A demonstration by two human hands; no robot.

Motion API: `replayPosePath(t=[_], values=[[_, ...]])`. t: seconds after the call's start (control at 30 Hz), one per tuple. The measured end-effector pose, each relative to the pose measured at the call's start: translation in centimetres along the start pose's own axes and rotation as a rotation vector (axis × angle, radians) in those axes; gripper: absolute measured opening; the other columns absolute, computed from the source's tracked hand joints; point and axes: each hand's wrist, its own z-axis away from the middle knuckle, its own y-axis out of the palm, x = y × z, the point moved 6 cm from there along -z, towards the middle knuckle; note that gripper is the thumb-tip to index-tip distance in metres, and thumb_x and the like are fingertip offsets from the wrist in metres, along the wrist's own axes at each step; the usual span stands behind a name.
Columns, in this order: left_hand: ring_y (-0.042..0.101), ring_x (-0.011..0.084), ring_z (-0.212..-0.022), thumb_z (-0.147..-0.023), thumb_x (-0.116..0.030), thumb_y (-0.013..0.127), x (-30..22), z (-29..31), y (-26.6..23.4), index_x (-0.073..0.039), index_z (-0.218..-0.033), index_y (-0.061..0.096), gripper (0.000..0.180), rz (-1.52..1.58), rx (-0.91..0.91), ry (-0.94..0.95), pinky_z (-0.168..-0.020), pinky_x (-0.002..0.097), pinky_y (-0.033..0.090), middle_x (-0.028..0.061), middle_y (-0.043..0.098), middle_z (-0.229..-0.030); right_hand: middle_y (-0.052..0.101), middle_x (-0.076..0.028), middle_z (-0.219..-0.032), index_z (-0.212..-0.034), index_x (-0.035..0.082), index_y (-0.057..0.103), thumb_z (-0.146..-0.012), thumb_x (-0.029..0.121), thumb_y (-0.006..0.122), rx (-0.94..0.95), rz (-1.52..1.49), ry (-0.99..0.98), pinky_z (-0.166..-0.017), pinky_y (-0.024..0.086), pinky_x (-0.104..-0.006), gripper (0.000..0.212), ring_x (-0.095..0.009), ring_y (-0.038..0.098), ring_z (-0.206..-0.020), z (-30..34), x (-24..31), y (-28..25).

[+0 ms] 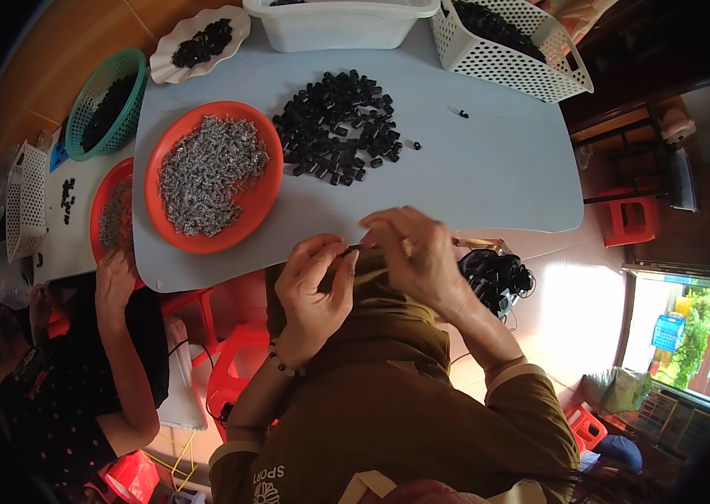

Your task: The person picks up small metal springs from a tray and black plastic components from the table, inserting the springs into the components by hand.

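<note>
My left hand (pixel 315 290) is closed in a pinch around a small black piece (pixel 350 250) just off the table's near edge. Close beside it, my right hand (pixel 416 256) has its fingers curled together; what they hold, if anything, is too small to make out. Beyond my hands, a pile of small black plastic parts (pixel 340 126) lies loose on the pale blue table (pixel 473 181). To its left, an orange oval plate (pixel 269 202) carries a heap of small silvery metal pieces (pixel 208 172).
A white tub (pixel 338 29) and a white perforated basket (pixel 506 63) with black parts stand at the far edge. A scalloped white dish (pixel 166 63) and green basket (pixel 138 92) are far left. A co-worker's hand (pixel 115 277) rests near another orange plate (pixel 103 189).
</note>
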Motion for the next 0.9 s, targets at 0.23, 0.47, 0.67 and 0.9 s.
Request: replayPosePath(t=[0.23, 0.47, 0.67, 0.9], values=[[0.065, 0.0119, -0.083, -0.092, -0.004, 0.064, 3.0, 1.2, 0.3, 0.003, -0.107, 0.064, 0.016, 0.572, 0.083, -0.541, -0.08, 0.0251, 0.054, 0.0082, 0.066, -0.099, 0.063, -0.009, -0.083, -0.101, 0.007, 0.068, -0.08, 0.003, 0.066, -0.24, 0.571, -0.167, -0.071, 0.048, -0.0395, 0.021, -0.031, 0.056, -0.08, -3.8, -4.7, -4.0], [0.058, 0.0115, -0.076, -0.094, -0.005, 0.062, 4.2, 2.3, -0.5, -0.002, -0.106, 0.053, 0.016, 0.809, 0.107, -0.802, -0.075, 0.025, 0.05, 0.0092, 0.064, -0.095, 0.063, -0.008, -0.082, -0.101, 0.008, 0.069, -0.079, 0.004, 0.069, -0.167, 0.493, -0.09, -0.071, 0.048, -0.0388, 0.022, -0.029, 0.056, -0.08, -6.0, -5.9, -4.0], [0.058, 0.0112, -0.079, -0.093, -0.004, 0.062, 3.8, 1.4, -1.0, -0.002, -0.106, 0.051, 0.017, 0.771, 0.068, -0.725, -0.075, 0.0246, 0.049, 0.0086, 0.063, -0.095, 0.062, -0.007, -0.081, -0.094, 0.01, 0.071, -0.079, 0.004, 0.07, -0.042, 0.336, -0.208, -0.071, 0.048, -0.0379, 0.016, -0.029, 0.056, -0.08, -10.8, -3.5, -0.8], [0.059, 0.009, -0.08, -0.092, -0.003, 0.064, 3.6, 1.1, -1.2, -0.001, -0.107, 0.053, 0.019, 0.749, 0.075, -0.731, -0.077, 0.0231, 0.05, 0.0085, 0.065, -0.095, 0.064, -0.006, -0.08, -0.09, 0.008, 0.07, -0.077, 0.007, 0.072, 0.128, 0.486, -0.232, -0.073, 0.048, -0.0379, 0.013, -0.027, 0.057, -0.08, -13.1, -3.1, 2.6]])
